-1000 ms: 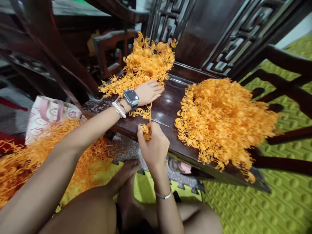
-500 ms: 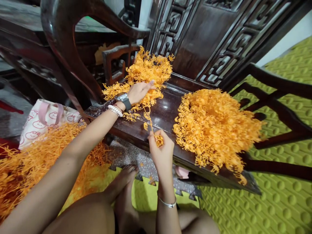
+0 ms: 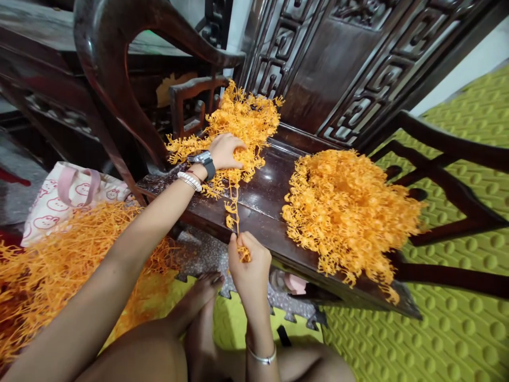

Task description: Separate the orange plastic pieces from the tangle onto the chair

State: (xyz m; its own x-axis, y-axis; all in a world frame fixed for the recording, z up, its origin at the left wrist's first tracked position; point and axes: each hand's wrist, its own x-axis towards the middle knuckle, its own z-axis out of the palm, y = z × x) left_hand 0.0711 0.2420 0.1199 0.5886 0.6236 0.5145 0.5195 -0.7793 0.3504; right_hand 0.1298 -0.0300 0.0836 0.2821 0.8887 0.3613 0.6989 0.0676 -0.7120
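On the wooden seat (image 3: 274,180) lies a loose heap of orange curly plastic-like strands (image 3: 248,116). My left hand (image 3: 227,151) rests on its near side, fingers and thumb curled round some of the strands. A watch and bracelets are on that wrist. Over the seat's front edge, my right hand (image 3: 251,262) pinches a thin orange curly strand (image 3: 234,207), which stretches up to the heap. A small bunch of the same orange stuff shows inside the right fingers. The fingertips of my left hand are partly hidden among the strands.
A larger orange heap (image 3: 350,207) covers the seat's right side. Dark carved armrests (image 3: 99,69) and a backrest (image 3: 318,69) bound the seat. At lower left are a pile of straight orange strands (image 3: 79,254) and a white patterned bag (image 3: 51,201). Yellow-green mats (image 3: 457,318) cover the floor.
My right hand has moved down and slightly left, with the strand drawn longer from the heap. My left hand has curled its fingers, which were stretched out over the heap.
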